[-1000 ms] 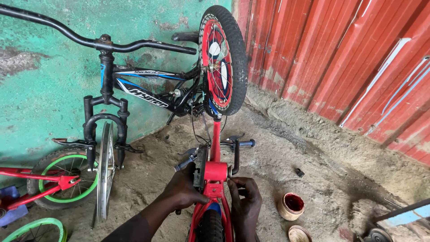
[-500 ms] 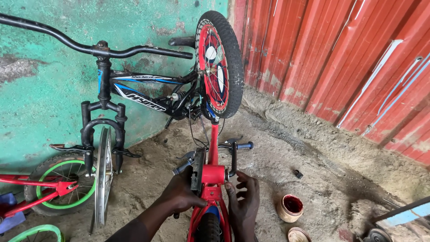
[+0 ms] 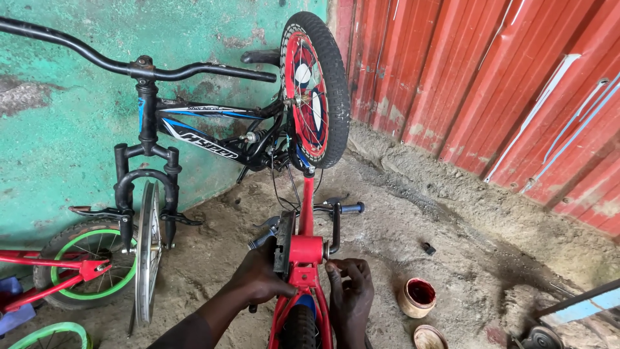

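Observation:
A small red bicycle (image 3: 306, 213) stands upside down in front of me, its red-spoked wheel (image 3: 314, 90) raised against the wall. My left hand (image 3: 258, 281) is wrapped around the black pedal (image 3: 282, 242) on the left of the red frame shell (image 3: 306, 249). The curled fingers of my right hand (image 3: 349, 291) press against the right side of that shell. A black tyre (image 3: 298, 329) shows between my wrists at the bottom edge. The bicycle's black handlebar grip (image 3: 352, 208) rests on the dirt beyond my hands.
A black and blue bicycle (image 3: 194, 139) leans on the green wall, with a loose silver wheel (image 3: 147, 252) against its fork. A red bicycle with green-rimmed wheels (image 3: 77, 268) lies at left. A small tin of red stuff (image 3: 418, 296) and its lid (image 3: 429, 337) sit on the dirt at right, below the red corrugated wall (image 3: 504, 84).
My view has shifted slightly. Both hands stay at the red frame, the right hand's fingers moving a little closer against the shell.

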